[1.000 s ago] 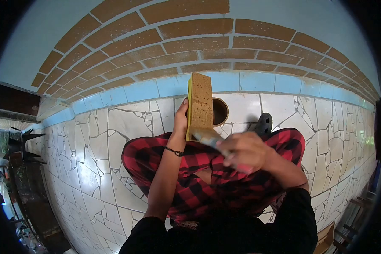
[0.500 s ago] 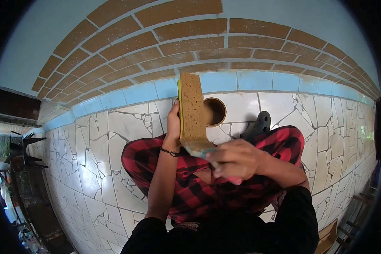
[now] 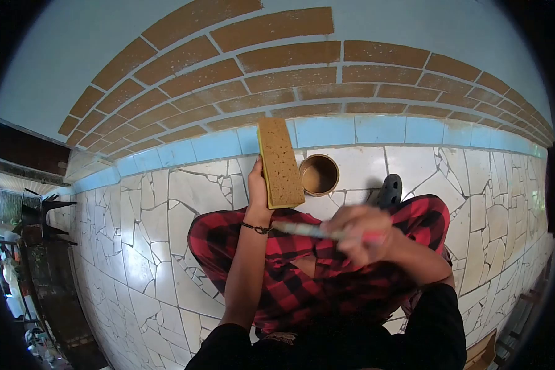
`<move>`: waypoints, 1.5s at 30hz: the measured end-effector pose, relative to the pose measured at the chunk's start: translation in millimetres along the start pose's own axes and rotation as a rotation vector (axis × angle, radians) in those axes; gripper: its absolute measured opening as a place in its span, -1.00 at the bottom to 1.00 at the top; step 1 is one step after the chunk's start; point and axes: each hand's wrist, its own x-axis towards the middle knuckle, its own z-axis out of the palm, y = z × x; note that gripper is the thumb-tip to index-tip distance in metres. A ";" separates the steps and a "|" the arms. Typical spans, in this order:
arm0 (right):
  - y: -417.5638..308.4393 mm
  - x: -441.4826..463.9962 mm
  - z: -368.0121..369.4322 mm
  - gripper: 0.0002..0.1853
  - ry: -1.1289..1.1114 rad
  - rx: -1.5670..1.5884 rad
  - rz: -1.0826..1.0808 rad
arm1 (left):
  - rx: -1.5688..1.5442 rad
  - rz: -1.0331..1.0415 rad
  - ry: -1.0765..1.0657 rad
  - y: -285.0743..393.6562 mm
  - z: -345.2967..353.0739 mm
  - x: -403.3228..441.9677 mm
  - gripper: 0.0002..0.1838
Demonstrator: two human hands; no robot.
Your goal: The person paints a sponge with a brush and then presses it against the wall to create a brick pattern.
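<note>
My left hand (image 3: 257, 191) grips a thick rectangular sponge (image 3: 279, 161) along its left side. The sponge's brown, pitted broad face is turned up and a yellow layer shows along its edge. My right hand (image 3: 362, 234), blurred by motion, is closed around a paintbrush (image 3: 311, 230) over my lap. The bristle end points left, close to my left wrist, apart from the sponge's lower edge. Just right of the sponge, a round pot (image 3: 335, 185) stands on the floor, its inside coated brown.
Ahead rises a pale wall with painted brown bricks (image 3: 290, 57) above a light blue tile strip (image 3: 376, 129). Cracked-pattern white tiles (image 3: 148, 216) cover the floor. A dark clog (image 3: 390, 190) is beside my knee; a black chair (image 3: 46, 216) stands far left.
The paintbrush has come off the sponge's lower end and swung down, now lying roughly level over my lap. My view has shifted slightly, and the sponge tilts a little more to the left.
</note>
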 end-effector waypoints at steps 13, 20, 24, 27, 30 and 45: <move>30.1 3.6 -57.9 -0.74 0.537 -0.281 0.280 | 0.252 -0.287 -0.260 -29.2 33.9 -15.6 -0.44; 10.6 3.7 -17.1 -0.85 -0.089 -0.484 -0.101 | 0.128 -0.154 -0.177 -23.9 21.7 -9.3 -0.48; -5.6 1.4 22.5 -0.84 -0.172 -0.429 -0.217 | 0.127 -0.105 -0.163 -18.8 3.6 -0.2 -0.50; -7.7 6.4 1.6 -0.78 -0.095 -0.143 -0.081 | 0.111 -0.094 -0.135 -26.5 -10.8 14.4 -0.50; 8.2 4.7 -6.5 -0.69 0.067 -0.263 -0.087 | 0.074 -0.089 -0.089 -31.7 -6.4 18.3 -0.49; 18.1 -15.0 5.0 -0.75 -0.095 -0.312 -0.136 | -0.028 -0.008 -0.025 -16.8 -4.5 12.7 -0.51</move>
